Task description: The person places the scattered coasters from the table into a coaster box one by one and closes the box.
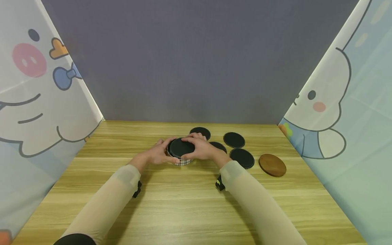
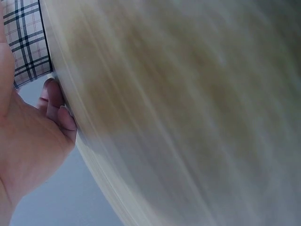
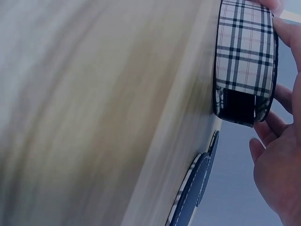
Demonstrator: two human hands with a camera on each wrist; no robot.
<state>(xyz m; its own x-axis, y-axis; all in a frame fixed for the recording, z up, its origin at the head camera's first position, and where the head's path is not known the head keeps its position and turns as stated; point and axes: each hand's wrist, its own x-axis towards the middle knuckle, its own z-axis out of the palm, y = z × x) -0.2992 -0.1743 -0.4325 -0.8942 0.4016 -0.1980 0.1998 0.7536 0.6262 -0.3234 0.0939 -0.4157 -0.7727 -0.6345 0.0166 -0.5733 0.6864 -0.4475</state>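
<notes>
A round holder (image 1: pixel 185 162) with a plaid side and black trim stands on the table in the head view. My left hand (image 1: pixel 158 153) grips it from the left, thumb at the front and fingers toward the back. A round black coaster (image 1: pixel 182 147) lies at its top, and my right hand (image 1: pixel 200 148) pinches that coaster by its right edge. In the right wrist view the plaid wall (image 3: pixel 247 44) has a dark gap in it, with the right fingers at the upper rim. The left wrist view catches only part of the plaid side (image 2: pixel 28 42) beside the left palm.
Several black coasters, such as one at the back (image 1: pixel 234 140) and one nearer (image 1: pixel 242 158), lie flat to the right of the holder. Farther right is a round brown wooden disc (image 1: pixel 272 165). A grey panel (image 1: pixel 190 68) rises behind the wood-grain table (image 1: pixel 180 211).
</notes>
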